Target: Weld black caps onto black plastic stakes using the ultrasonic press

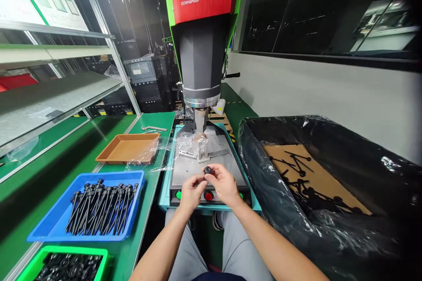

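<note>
In front of the press, my two hands meet over the front of its metal base plate [184, 171]. My right hand [224, 184] pinches a small round black plastic cap [207, 170] between thumb and fingers. My left hand [191, 191] is closed just beside the cap, fingertips pressed together; what lies in them, if anything, is hidden. Behind the hands stands the metal fixture [201, 154], partly wrapped in clear plastic film, under the press horn [199, 120]. A red button [209, 196] and a green button [178, 194] sit on the base's front, below the hands.
At left, a blue tray [49, 228] holds several black long-stemmed parts. A green bin [107, 257] holds small black pieces, and a brown tray [125, 145] stands behind. A wrench [154, 129] lies farther back. At right, a black-lined box [263, 175] contains stemmed parts on cardboard [316, 171].
</note>
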A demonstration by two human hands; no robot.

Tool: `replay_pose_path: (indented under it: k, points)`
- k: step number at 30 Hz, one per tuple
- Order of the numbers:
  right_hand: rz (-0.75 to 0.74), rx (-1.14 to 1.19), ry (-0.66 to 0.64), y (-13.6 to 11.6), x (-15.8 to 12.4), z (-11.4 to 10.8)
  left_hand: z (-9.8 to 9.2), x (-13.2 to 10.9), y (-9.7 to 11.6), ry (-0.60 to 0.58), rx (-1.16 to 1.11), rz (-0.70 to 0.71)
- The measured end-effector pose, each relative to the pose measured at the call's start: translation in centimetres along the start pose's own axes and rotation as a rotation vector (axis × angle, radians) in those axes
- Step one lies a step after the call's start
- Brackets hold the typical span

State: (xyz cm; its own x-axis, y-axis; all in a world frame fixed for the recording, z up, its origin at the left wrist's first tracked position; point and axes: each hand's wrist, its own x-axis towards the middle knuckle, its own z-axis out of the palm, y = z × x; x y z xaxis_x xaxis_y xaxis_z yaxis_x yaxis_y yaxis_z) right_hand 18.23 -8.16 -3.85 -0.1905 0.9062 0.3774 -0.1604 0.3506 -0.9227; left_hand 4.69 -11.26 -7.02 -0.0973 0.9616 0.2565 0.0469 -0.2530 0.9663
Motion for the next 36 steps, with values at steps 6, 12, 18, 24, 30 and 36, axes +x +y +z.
replay_pose_path:
  k: [6, 12, 18, 24, 30, 36]
  points:
    - [0.020, -0.025, -0.031, 0.1, -0.9, -0.1, 0.0, -1.5, 0.9, -0.045, -0.050, -0.025]
    - [0.009, -0.085, -0.069, 0.3, -1.6, -0.1, -0.3, -2.3, 0.8, -0.047, 0.008, 0.011]
    - [-0.026, -0.139, -0.049, 0.3, -2.0, 0.4, -0.5, -2.8, 1.1, -0.123, 0.001, 0.063]
    - [0.006, -0.164, -0.130, 0.2, -2.0, 0.4, -0.7, -3.3, 0.8, -0.170, 0.015, 0.060]
    - [0.057, -0.063, -0.130, 0.0, -1.9, 1.0, -0.8, -4.1, 0.7, -0.146, 0.034, 0.006]
    - [0.128, -0.035, -0.094, -0.5, -1.9, 1.9, -0.8, -4.9, 1.3, -0.168, -0.021, -0.023]
